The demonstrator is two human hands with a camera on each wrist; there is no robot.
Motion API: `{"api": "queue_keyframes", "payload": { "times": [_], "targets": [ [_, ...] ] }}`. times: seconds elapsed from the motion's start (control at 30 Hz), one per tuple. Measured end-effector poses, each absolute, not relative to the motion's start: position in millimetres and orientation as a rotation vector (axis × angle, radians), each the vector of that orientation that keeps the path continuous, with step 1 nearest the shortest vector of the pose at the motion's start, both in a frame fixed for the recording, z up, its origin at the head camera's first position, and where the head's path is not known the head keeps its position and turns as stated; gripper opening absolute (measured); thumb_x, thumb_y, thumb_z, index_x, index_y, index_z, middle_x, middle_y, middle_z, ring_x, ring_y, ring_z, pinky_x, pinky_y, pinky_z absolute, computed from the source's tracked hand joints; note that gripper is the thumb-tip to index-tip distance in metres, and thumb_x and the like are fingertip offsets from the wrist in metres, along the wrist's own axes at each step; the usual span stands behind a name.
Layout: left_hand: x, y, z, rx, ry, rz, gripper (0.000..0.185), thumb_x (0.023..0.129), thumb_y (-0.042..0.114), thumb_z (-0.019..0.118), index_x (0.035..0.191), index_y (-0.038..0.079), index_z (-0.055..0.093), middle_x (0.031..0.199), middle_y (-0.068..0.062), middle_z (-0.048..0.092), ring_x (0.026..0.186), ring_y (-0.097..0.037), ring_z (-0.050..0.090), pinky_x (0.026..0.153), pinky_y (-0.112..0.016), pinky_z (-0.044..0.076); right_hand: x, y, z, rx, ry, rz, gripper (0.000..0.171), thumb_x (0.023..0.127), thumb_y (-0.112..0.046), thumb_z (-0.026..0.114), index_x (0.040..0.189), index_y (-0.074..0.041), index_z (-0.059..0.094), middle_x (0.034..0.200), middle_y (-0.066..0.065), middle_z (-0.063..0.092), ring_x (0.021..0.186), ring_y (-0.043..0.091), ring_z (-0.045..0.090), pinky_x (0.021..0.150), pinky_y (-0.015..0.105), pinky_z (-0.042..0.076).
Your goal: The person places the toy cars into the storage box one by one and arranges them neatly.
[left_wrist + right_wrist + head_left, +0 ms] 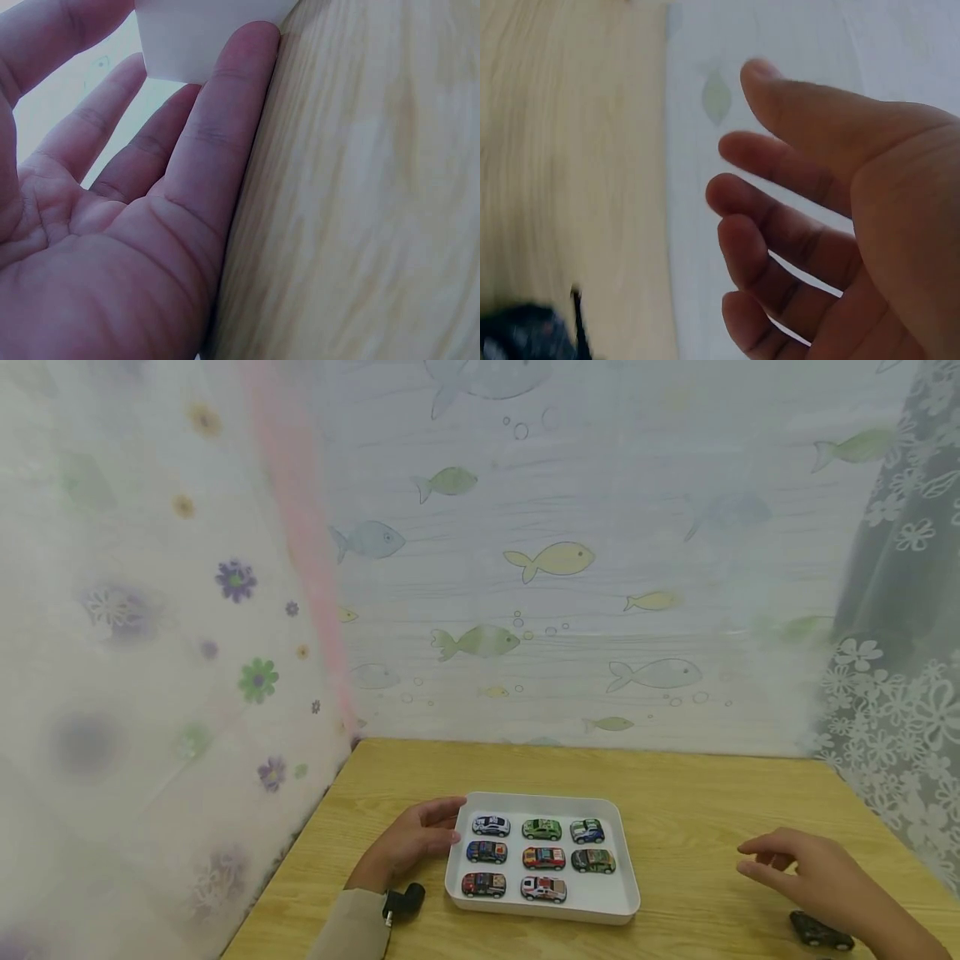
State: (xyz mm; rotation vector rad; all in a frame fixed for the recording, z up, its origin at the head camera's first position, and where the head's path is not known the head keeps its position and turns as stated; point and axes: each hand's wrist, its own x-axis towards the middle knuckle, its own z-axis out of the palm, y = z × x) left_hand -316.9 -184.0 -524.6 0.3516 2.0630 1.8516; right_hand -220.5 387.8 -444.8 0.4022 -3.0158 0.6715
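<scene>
A white shallow tray (592,906) sits on the table with several small toy cars in rows, among them a green car (542,829), a red and yellow car (543,858) and a white and red car (543,889). My left hand (420,839) rests on the table at the tray's left side. Its fairly straight fingers touch the tray wall (202,37) in the left wrist view. To the right of the tray my right hand (806,868) hovers over the table, fingers loosely bent and holding nothing. A dark toy car (821,931) lies just below it, partly covered by the wrist.
The wooden table (690,827) reaches back to a curtain with fish (555,560). A flowered curtain (150,693) hangs along the left, and a lacy one (915,693) on the right. A black wrist device (405,902) sits at the left sleeve.
</scene>
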Motion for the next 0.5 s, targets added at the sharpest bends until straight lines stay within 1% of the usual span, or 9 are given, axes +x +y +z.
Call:
{"api": "queue_keyframes", "payload": {
  "times": [0.1, 0.17, 0.27, 0.4, 0.47, 0.5],
  "targets": [
    [-316.2, -184.1, -524.6, 0.344, 2.073, 1.851, 0.065, 0.092, 0.014, 0.078, 0.151, 0.019, 0.053, 0.159, -0.010, 0.047, 0.147, -0.032, 0.045, 0.106, -0.038, 0.055, -215.3, 401.1, -450.7, 0.295, -3.065, 0.672, 0.042, 0.096, -0.045, 0.072, 0.122, -0.011, 0.075, 0.093, -0.005, 0.066, 0.073, -0.003, 0.055, 0.061, 0.024, 0.051],
    [-316.0, -184.1, -525.0, 0.348, 2.066, 1.857, 0.065, 0.092, 0.014, 0.078, 0.151, 0.018, 0.053, 0.159, -0.011, 0.048, 0.145, -0.031, 0.047, 0.105, -0.038, 0.055, -212.4, 411.4, -456.2, 0.235, -3.106, 0.678, 0.049, 0.096, -0.046, 0.070, 0.127, -0.008, 0.072, 0.096, -0.003, 0.065, 0.073, -0.001, 0.054, 0.063, 0.028, 0.050],
    [-315.8, -183.7, -525.0, 0.342, 2.045, 1.868, 0.065, 0.092, 0.013, 0.078, 0.151, 0.018, 0.053, 0.157, -0.010, 0.050, 0.143, -0.030, 0.049, 0.103, -0.038, 0.057, -208.4, 428.7, -465.0, 0.169, -3.170, 0.707, 0.057, 0.096, -0.047, 0.070, 0.132, -0.002, 0.068, 0.103, 0.001, 0.066, 0.078, 0.007, 0.056, 0.065, 0.033, 0.051],
    [-316.2, -183.9, -524.5, 0.337, 2.046, 1.863, 0.064, 0.092, 0.015, 0.078, 0.151, 0.020, 0.053, 0.157, -0.009, 0.051, 0.143, -0.029, 0.050, 0.103, -0.038, 0.057, -203.6, 452.2, -474.4, 0.150, -3.239, 0.870, 0.066, 0.093, -0.039, 0.076, 0.136, 0.009, 0.061, 0.112, 0.019, 0.069, 0.081, 0.019, 0.065, 0.068, 0.040, 0.058],
    [-316.1, -184.2, -524.0, 0.337, 2.062, 1.853, 0.063, 0.092, 0.016, 0.079, 0.150, 0.021, 0.054, 0.156, -0.009, 0.051, 0.143, -0.029, 0.050, 0.104, -0.038, 0.057, -201.2, 461.8, -478.4, 0.141, -3.257, 0.973, 0.071, 0.090, -0.036, 0.080, 0.137, 0.012, 0.057, 0.116, 0.027, 0.066, 0.081, 0.021, 0.069, 0.069, 0.042, 0.060],
    [-316.1, -184.3, -523.8, 0.338, 2.072, 1.847, 0.063, 0.092, 0.016, 0.079, 0.150, 0.021, 0.054, 0.157, -0.008, 0.051, 0.144, -0.029, 0.049, 0.104, -0.037, 0.056, -200.0, 465.8, -480.2, 0.157, -3.262, 1.025, 0.072, 0.090, -0.035, 0.080, 0.137, 0.014, 0.055, 0.116, 0.030, 0.065, 0.080, 0.021, 0.070, 0.068, 0.041, 0.060]
  ]
}}
